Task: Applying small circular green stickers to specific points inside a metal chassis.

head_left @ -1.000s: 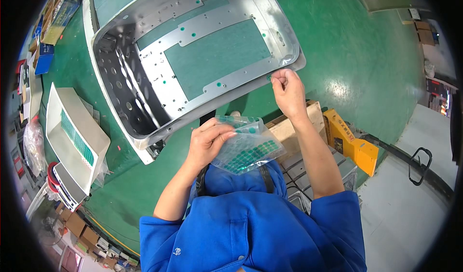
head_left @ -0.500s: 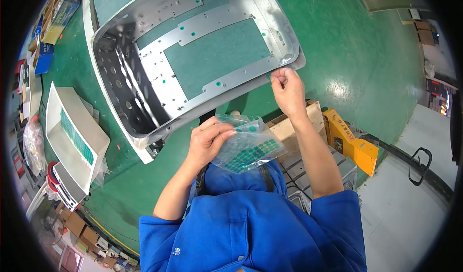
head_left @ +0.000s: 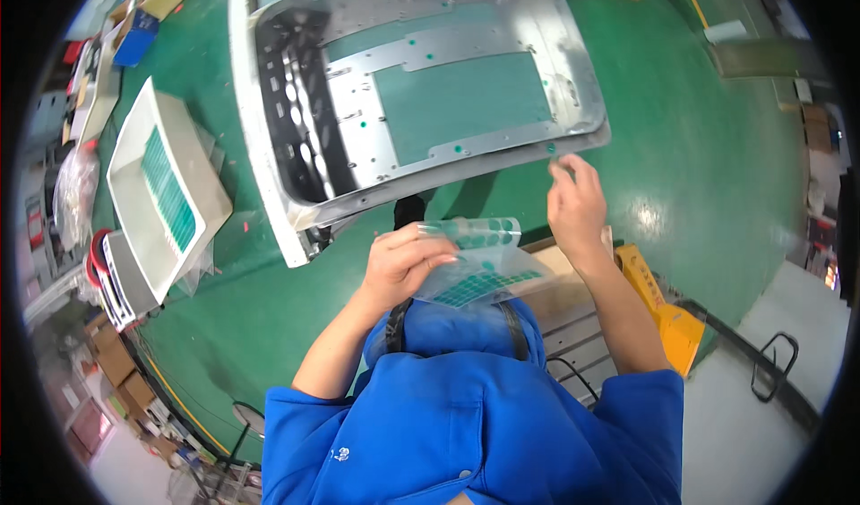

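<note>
My left hand (head_left: pixel 405 261) is closed on a clear plastic sheet of green round stickers (head_left: pixel 484 287), held low in front of my body. Part of the sheet curls up into a translucent flap above the fingers. Beyond it stands a large grey metal housing (head_left: pixel 412 172), a deep frame with a rectangular opening and several green dots on its inner plate. A green dot (head_left: pixel 551 148) lies on its near rim, towards the right corner. Just below that dot is my right hand (head_left: pixel 578 202), fingers bent and tips pinched together. Whatever those fingertips hold, if anything, is too small to make out.
At left a white bin (head_left: pixel 134 160) contains a sheet of green stickers. To the right are a wooden crate (head_left: pixel 564 285) and a yellow metal part (head_left: pixel 678 333). A black handle (head_left: pixel 778 366) rises at far right. Boxes (head_left: pixel 112 351) stand at lower left.
My right hand has drawn back slightly from the housing's near rim, leaving the green dot there uncovered. The sticker sheet in my left hand has tilted. The whole view has shifted.
</note>
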A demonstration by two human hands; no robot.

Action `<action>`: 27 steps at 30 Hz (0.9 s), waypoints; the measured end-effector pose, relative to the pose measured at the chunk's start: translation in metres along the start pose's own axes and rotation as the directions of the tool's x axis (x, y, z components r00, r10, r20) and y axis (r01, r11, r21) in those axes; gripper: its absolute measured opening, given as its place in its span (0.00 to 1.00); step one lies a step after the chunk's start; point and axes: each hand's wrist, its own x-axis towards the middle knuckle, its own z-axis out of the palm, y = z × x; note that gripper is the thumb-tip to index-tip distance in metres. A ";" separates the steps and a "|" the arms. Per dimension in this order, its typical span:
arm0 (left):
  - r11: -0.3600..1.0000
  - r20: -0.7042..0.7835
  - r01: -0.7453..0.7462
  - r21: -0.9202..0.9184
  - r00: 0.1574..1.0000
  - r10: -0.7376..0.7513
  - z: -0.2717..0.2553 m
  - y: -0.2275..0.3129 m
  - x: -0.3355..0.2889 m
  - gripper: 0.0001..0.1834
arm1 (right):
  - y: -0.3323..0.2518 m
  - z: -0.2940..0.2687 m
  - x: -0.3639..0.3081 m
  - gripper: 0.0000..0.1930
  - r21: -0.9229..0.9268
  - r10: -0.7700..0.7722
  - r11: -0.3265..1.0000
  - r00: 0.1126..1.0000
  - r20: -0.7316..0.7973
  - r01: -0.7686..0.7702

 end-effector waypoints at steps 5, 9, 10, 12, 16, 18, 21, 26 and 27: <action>0.996 -0.058 -0.088 0.031 0.994 0.090 -0.010 0.016 -0.034 0.06 | -0.080 -0.044 0.018 0.14 0.778 -0.230 0.590 0.878 0.420 -0.218; 0.984 -0.059 -0.150 0.097 0.986 0.156 -0.020 0.029 -0.056 0.10 | -0.119 -0.039 0.017 0.09 0.798 -0.395 0.548 0.763 0.511 -0.251; 0.983 -0.073 -0.142 0.118 0.986 0.151 -0.023 0.030 -0.062 0.10 | -0.126 -0.036 0.016 0.08 0.789 -0.400 0.529 0.727 0.557 -0.313; 0.980 -0.096 -0.129 0.150 0.985 0.145 -0.028 0.031 -0.072 0.10 | -0.138 -0.033 0.010 0.06 0.791 -0.368 0.506 0.743 0.559 -0.345; 0.983 -0.093 -0.100 0.153 0.989 0.115 -0.043 0.027 -0.083 0.11 | -0.158 -0.022 -0.001 0.05 0.794 -0.284 0.528 0.818 0.500 -0.302; 0.986 -0.100 -0.100 0.131 0.988 0.114 -0.050 0.021 -0.085 0.10 | -0.168 -0.016 -0.004 0.04 0.782 -0.243 0.576 0.863 0.442 -0.238; 0.990 -0.043 -0.062 0.129 0.997 0.068 -0.066 0.011 -0.084 0.09 | -0.179 -0.002 -0.010 0.05 0.722 -0.244 0.689 0.920 0.307 -0.058; 0.998 0.033 0.051 0.030 0.998 -0.052 -0.088 -0.018 -0.093 0.06 | -0.198 0.023 -0.012 0.08 0.612 -0.285 0.785 0.933 0.220 0.096; 0.997 0.044 0.077 0.003 0.996 -0.077 -0.092 -0.024 -0.093 0.06 | -0.200 0.029 -0.012 0.06 0.624 -0.255 0.780 0.936 0.241 0.053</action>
